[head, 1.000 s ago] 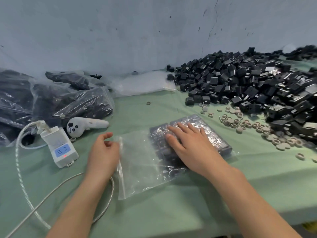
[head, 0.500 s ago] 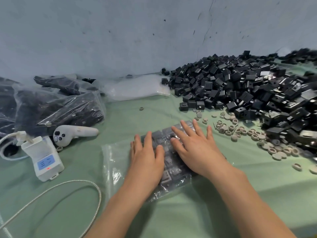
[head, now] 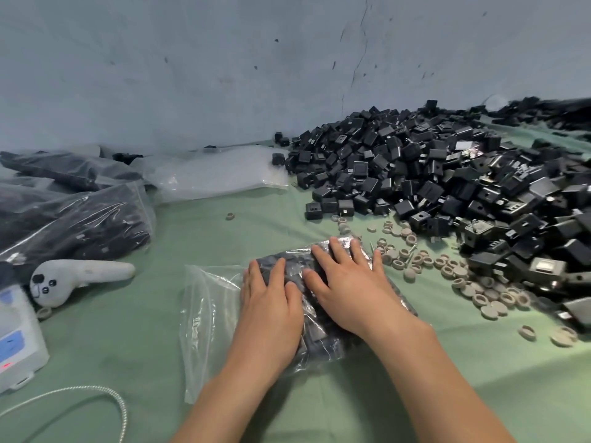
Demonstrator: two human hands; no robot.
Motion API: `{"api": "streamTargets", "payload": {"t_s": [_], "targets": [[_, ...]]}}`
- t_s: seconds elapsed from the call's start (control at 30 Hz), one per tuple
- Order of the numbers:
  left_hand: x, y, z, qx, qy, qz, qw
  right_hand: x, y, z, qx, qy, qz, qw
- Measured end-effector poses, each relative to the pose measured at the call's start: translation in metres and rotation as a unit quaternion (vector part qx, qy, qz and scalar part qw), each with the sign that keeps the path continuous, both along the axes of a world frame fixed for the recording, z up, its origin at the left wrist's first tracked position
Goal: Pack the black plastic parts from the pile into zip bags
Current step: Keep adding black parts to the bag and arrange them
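A clear zip bag (head: 209, 318) lies flat on the green table in front of me, its right half filled with black plastic parts and its left half limp. My left hand (head: 271, 308) presses flat on the filled part with straight fingers. My right hand (head: 348, 282) lies flat beside it, fingers spread over the parts at the bag's far end. The big pile of loose black plastic parts (head: 431, 177) covers the table's right side, up to the wall.
Filled zip bags (head: 80, 219) are stacked at the left, with a sheaf of unused clear bags (head: 220, 174) by the wall. A white controller (head: 80, 276), a white device (head: 16, 340) and its braided cable (head: 121, 410) lie at the left. Beige rings (head: 447, 266) are scattered beside the pile.
My left hand left the bag's open left edge and came to press flat on the filled part beside my right hand. The view shifted slightly.
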State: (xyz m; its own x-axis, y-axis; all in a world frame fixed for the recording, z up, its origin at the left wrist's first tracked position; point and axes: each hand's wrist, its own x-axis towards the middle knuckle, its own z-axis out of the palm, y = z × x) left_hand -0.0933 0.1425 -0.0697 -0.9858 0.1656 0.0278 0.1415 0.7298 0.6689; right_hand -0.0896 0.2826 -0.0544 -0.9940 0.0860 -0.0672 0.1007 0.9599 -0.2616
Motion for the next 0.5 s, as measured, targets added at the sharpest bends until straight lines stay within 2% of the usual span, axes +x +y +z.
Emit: {"api": "streamTargets", "payload": {"t_s": [0.2, 0.5], "targets": [[-0.005, -0.012, -0.009, 0.010, 0.028, -0.018, 0.999, -0.004, -0.005, -0.003, 0.006, 0.020, 0.003, 1.000], [-0.002, -0.058, -0.013, -0.142, 0.093, 0.008, 0.986, -0.004, -0.008, -0.008, 0.009, 0.033, -0.003, 0.999]]}}
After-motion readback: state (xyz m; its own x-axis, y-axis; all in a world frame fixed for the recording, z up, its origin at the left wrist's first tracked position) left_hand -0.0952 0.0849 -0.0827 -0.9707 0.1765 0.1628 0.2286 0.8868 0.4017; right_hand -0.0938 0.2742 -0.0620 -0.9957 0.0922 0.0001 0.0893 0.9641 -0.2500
